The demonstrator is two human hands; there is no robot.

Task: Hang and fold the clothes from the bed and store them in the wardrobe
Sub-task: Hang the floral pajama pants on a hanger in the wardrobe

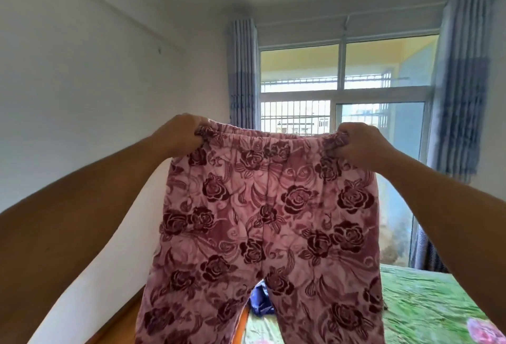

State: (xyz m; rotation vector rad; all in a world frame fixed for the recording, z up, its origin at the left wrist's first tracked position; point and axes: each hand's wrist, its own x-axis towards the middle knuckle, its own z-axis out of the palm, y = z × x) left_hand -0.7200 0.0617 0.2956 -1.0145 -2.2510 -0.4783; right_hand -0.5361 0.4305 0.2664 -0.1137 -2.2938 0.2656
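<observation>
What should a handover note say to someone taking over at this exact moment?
Left hand: grips the left end of the waistband of the pink rose-print trousers.
Right hand: grips the right end.
The trousers hang spread out in the air, legs down, in front of the bed with its green cover. A blue garment lies at the bed's edge, seen between the legs.
Done: trousers lifted, not yet folded.
Left: fold them, deal with the blue garment, store both. The wardrobe is not in view.
</observation>
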